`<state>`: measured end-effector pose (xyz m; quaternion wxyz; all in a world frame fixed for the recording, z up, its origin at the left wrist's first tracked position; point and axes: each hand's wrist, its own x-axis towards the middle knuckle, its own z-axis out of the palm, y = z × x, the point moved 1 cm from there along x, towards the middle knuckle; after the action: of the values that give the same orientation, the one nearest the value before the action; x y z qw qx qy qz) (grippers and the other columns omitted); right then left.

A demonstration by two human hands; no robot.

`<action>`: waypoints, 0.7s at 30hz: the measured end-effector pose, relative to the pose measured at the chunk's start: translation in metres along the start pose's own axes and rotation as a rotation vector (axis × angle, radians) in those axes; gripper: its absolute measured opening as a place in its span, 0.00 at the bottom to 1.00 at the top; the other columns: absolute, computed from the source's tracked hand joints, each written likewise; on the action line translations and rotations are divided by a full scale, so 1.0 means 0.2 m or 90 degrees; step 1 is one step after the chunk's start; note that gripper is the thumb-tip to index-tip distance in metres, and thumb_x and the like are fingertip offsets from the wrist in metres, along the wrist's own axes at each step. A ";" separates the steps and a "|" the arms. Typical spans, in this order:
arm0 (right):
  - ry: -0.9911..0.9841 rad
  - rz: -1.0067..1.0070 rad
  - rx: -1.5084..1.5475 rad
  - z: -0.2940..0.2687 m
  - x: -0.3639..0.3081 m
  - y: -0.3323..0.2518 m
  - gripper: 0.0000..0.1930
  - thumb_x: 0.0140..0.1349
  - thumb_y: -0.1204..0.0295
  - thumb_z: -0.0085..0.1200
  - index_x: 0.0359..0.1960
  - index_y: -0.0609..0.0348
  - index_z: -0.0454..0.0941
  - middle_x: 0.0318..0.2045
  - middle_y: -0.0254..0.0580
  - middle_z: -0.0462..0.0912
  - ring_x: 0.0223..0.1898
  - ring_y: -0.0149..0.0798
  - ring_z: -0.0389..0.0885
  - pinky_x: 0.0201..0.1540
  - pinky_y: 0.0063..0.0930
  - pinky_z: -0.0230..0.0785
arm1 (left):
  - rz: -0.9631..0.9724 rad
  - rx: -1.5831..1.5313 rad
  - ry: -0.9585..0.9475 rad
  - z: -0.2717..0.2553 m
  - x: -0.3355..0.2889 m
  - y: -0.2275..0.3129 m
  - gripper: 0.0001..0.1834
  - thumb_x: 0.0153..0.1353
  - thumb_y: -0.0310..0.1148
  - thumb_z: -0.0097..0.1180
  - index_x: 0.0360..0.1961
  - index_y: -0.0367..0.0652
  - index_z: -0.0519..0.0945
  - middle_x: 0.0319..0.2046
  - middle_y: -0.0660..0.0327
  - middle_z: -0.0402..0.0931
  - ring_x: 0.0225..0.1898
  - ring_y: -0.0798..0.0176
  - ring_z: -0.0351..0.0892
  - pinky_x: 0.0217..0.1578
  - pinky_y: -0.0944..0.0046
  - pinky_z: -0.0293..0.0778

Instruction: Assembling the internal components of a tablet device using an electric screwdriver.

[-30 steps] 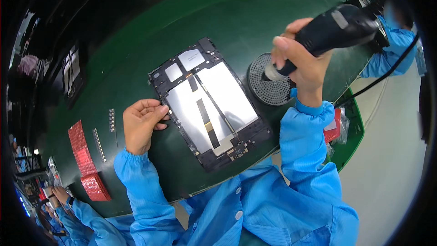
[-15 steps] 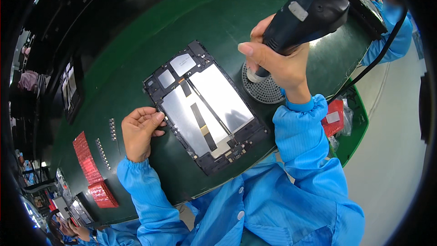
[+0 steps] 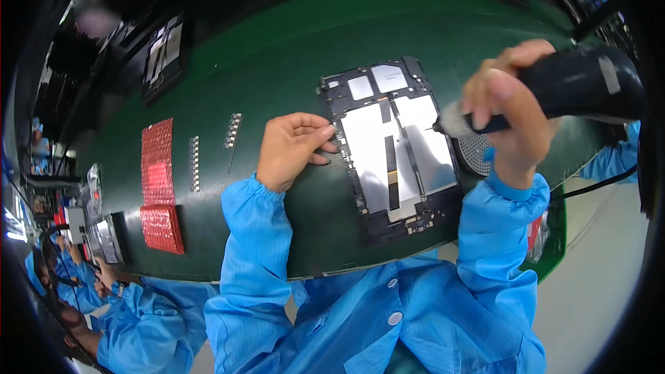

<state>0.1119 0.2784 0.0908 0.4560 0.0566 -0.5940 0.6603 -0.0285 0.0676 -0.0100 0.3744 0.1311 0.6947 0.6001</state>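
An opened tablet (image 3: 367, 159) with a black frame, silver plates and dark ribbon cables lies on the green table. My left hand (image 3: 294, 149) has its thumb and fingers bent together at the tablet's left edge. My right hand (image 3: 514, 107) is wrapped round a black electric screwdriver (image 3: 589, 83) with a pale nose. The driver is tilted sideways, its thin tip pointing left over the tablet's right edge; whether the tip touches cannot be told. Partly hidden under that hand is a round perforated dish (image 3: 474, 154).
Left on the table are red bubble wrap (image 3: 158, 156) and two strips of small parts, one strip (image 3: 195, 164) beside the wrap. Another tablet (image 3: 165, 55) stands at the back left. A green bin (image 3: 554, 256) is at the right. Co-workers in blue sit at both sides.
My right hand has brought the screwdriver from above the perforated dish to the tablet's right edge, tilting it over sideways. My left hand stays by the tablet's left edge. The view has shifted.
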 end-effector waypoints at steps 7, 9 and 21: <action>-0.175 0.136 0.001 0.49 0.02 0.27 0.12 0.49 0.87 0.59 0.35 0.66 0.72 0.19 0.40 0.76 0.16 0.32 0.75 0.19 0.24 0.68 | -0.002 -0.039 -0.003 -0.03 -0.02 -0.05 0.08 0.58 0.25 0.57 0.37 0.31 0.77 0.30 0.58 0.79 0.29 0.68 0.81 0.22 0.72 0.76; -0.194 0.143 0.001 0.53 0.01 0.31 0.12 0.49 0.88 0.59 0.35 0.66 0.72 0.19 0.40 0.76 0.15 0.32 0.75 0.19 0.23 0.68 | 0.008 -0.039 -0.005 -0.03 -0.02 -0.05 0.08 0.58 0.25 0.57 0.36 0.30 0.77 0.30 0.57 0.79 0.29 0.68 0.81 0.22 0.72 0.76; -0.169 0.176 -0.024 0.53 0.00 0.37 0.12 0.51 0.86 0.59 0.34 0.65 0.70 0.18 0.40 0.75 0.15 0.32 0.75 0.20 0.29 0.70 | -0.003 -0.018 -0.001 -0.04 0.00 -0.03 0.09 0.58 0.26 0.58 0.37 0.31 0.78 0.28 0.58 0.79 0.27 0.68 0.81 0.23 0.74 0.76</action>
<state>0.0127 0.1983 0.0658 0.2795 0.0520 -0.6632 0.6923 -0.0320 0.0589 -0.0160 0.3780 0.1247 0.6863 0.6087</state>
